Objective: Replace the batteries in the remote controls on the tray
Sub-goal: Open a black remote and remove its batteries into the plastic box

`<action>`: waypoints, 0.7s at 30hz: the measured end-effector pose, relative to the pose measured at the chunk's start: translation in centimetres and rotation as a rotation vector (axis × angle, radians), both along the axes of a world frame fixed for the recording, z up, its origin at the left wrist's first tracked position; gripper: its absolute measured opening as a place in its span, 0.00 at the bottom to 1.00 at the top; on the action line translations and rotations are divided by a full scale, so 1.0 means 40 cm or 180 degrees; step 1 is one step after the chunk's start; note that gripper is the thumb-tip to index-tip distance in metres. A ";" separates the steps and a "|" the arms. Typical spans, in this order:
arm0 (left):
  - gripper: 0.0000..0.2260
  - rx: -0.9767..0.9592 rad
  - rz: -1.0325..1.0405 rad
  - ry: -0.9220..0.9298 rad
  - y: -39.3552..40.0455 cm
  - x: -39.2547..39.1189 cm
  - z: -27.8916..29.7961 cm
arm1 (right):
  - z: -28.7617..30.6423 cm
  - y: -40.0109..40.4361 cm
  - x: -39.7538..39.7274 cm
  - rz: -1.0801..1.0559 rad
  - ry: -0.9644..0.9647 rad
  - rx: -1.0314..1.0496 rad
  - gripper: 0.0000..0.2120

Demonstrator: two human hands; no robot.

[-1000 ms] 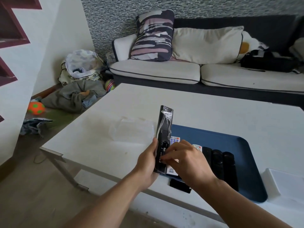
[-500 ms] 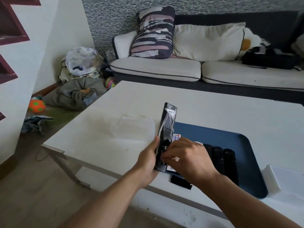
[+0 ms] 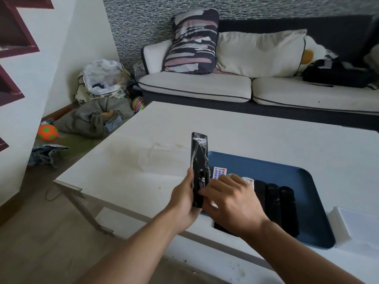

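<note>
A long black remote (image 3: 199, 156) wrapped in clear plastic stands upright in my left hand (image 3: 184, 201), back side toward me, with its battery compartment open. My right hand (image 3: 231, 203) presses its fingertips at the lower part of that compartment; whether it holds a battery is hidden. Behind my hands lies a blue tray (image 3: 266, 171) with three black remotes (image 3: 276, 203) side by side and small white remotes (image 3: 219, 173) with coloured buttons. A dark flat piece (image 3: 221, 227) lies at the tray's near edge, partly hidden by my right wrist.
The tray sits on a white coffee table (image 3: 246, 132). A clear plastic box (image 3: 162, 158) rests left of the tray, and a white container (image 3: 356, 226) at the right edge. A sofa with cushions (image 3: 194, 87) stands behind; clothes and a ball (image 3: 47, 132) lie on the floor left.
My hands and the remote stay in nearly the same place; my right fingers have shifted slightly lower on the battery compartment.
</note>
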State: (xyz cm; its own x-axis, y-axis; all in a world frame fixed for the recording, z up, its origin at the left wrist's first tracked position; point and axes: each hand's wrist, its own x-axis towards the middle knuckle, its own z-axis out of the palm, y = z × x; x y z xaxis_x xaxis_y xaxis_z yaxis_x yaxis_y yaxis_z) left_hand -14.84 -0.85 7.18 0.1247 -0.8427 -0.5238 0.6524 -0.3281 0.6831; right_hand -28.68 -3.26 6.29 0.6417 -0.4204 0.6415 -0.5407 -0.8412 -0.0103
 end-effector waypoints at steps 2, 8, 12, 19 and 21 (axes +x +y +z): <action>0.24 -0.0011 -0.0034 -0.0040 0.001 0.004 -0.002 | 0.005 -0.009 -0.003 0.0122 0.0088 0.0044 0.06; 0.24 -0.0018 -0.0376 -0.0320 0.011 0.005 -0.005 | 0.015 -0.031 -0.013 0.0329 0.0713 -0.0113 0.10; 0.23 -0.0014 -0.0661 -0.0583 0.024 0.002 -0.004 | 0.025 -0.035 -0.012 0.0482 0.0794 -0.0242 0.08; 0.24 0.0085 -0.0936 -0.0927 0.025 0.012 -0.011 | 0.018 -0.040 -0.007 0.0646 0.0645 -0.0310 0.06; 0.25 0.0071 -0.0915 -0.0866 0.023 0.013 -0.012 | 0.017 -0.036 -0.003 0.0661 0.0619 -0.0327 0.06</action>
State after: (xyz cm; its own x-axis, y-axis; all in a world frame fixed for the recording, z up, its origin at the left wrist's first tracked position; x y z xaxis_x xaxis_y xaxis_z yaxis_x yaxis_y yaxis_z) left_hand -14.32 0.09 6.68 0.0220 -0.8522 -0.5227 0.3279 -0.4878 0.8091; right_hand -28.80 -4.69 6.96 0.8221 -0.2066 0.5306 -0.3406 -0.9252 0.1675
